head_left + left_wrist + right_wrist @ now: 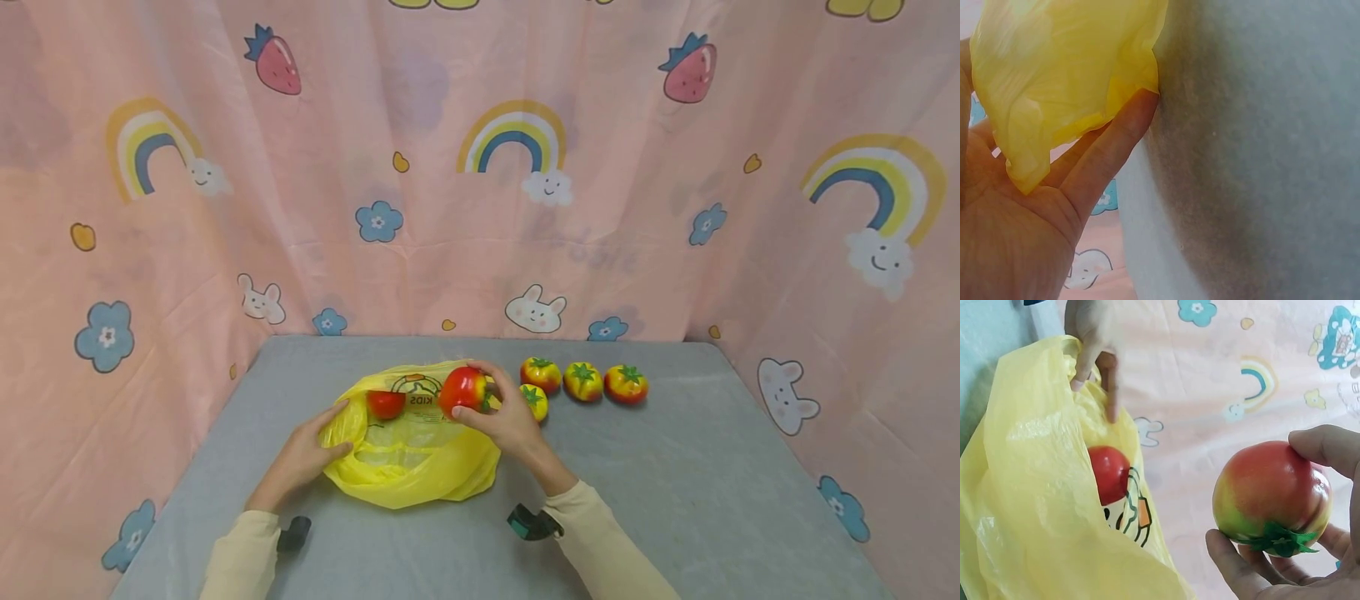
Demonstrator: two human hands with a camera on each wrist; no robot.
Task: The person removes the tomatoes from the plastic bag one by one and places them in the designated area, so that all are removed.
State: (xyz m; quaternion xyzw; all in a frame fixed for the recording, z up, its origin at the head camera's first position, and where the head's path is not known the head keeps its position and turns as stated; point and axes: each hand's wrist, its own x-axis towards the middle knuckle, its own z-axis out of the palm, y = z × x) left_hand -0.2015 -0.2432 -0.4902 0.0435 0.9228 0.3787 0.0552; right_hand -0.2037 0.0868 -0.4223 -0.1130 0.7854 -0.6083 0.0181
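Note:
A yellow plastic bag (420,479) lies on the table with its mouth spread open and print on its inner wall. My left hand (306,450) grips the bag's left rim, fingers along the plastic in the left wrist view. Inside the bag, near that hand, is a red tomato (386,405), partly hidden by the plastic. Between thumb and fingers my right hand (510,414) holds a red-and-yellow tomato (1272,494) over the bag's right side. Its green leafy top (1282,539) faces toward the palm.
Several more tomatoes with green tops stand right of the bag: a yellow one (535,402) close behind the right hand, and a row ending with a red-yellow one (626,384). A pink patterned curtain (480,250) hangs behind and beside the grey table (675,500).

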